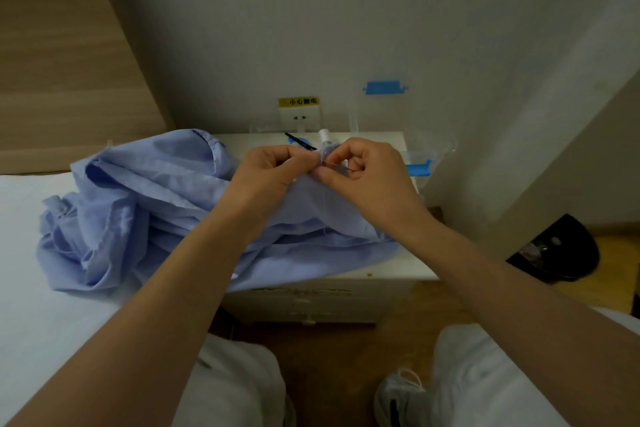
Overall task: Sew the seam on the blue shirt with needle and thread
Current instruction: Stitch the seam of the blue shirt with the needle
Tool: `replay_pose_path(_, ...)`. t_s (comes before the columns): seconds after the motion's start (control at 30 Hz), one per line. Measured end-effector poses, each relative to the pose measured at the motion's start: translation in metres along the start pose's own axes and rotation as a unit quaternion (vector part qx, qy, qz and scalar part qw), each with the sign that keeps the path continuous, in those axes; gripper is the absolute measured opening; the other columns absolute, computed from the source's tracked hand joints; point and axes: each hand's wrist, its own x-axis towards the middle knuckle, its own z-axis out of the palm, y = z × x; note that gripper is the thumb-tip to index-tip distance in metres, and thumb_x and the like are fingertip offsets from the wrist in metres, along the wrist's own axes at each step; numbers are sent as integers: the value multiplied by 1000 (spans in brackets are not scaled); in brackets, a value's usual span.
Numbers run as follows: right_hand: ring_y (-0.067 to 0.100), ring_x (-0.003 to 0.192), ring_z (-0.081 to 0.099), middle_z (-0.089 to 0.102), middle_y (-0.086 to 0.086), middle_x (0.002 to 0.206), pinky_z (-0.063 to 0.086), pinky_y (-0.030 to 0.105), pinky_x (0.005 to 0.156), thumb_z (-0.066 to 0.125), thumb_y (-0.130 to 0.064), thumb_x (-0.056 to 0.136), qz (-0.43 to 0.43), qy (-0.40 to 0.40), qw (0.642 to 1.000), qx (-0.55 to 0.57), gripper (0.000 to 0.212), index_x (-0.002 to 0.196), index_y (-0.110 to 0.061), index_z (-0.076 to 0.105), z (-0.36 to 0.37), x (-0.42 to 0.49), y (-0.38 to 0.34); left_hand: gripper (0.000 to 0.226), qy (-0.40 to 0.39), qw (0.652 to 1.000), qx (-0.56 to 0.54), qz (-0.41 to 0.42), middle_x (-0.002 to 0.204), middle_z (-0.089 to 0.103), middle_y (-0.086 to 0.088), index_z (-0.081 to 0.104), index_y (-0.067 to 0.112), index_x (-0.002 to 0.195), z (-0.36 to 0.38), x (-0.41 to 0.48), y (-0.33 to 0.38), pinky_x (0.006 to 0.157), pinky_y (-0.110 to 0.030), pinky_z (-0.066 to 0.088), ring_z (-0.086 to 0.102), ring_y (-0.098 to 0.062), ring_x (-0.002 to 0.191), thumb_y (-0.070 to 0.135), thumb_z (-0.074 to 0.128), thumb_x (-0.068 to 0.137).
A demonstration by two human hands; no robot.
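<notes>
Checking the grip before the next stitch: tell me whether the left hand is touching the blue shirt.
Touching. The head view shows the left hand pinching a raised fold of the blue shirt between its curled fingers.

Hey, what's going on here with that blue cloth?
A seated person is hand-sewing a blue shirt draped over a nightstand. The left hand pinches up a fold of it; the right hand pinches the same fold's edge, with thread showing beside it. The needle is too small to make out.
</notes>
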Motion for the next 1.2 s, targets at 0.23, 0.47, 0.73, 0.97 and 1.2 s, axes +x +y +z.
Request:
replay_pose_path(0.23,5,46,41,47,-16,47,35,13,52,72,-20,86,-35,-289,957,16,6,80,-18,70,-15,-6,-14,28,25,1000,-15,-4,87,62,-32,67,-4,84,-3,1,-2,75,-43,47,54,-26,77,22,60,93)
replay_pose_path(0.47,-3,51,51,54,-27,52,39,8,56,70,-13,87,-5,-536,844,-27,14,92,-1,69,-18,-13,-16,22,54,998,-26,-9,80,63,-15,69,11,76,-3,1,-2,70,-32,44,55,-22,76,25,62,91)
replay_pose_path(0.73,0,52,48,57,-17,59,36,11,55,70,-17,86,22,-609,790,-65,12,93,-7,70,-21,-14,-20,23,75,997,6,3,69,65,3,69,20,70,-5,3,-6,62,-19,47,57,-3,63,28,62,91)
replay_pose_path(0.97,5,42,29,32,-8,45,33,18,48,67,-10,88,17,-153,987,55,6,88,-13,62,-39,3,-17,18,36,997,48,57,69,70,7,72,18,78,-10,3,-7,60,-13,49,61,-1,66,21,62,92)
replay_pose_path(1.2,5,38,29,29,-12,40,30,16,47,68,-18,90,53,-89,994,37,24,92,5,68,-25,8,3,16,-28,993,80,79,83,72,-6,73,11,89,-9,0,-5,70,-21,53,65,-9,76,22,62,91)
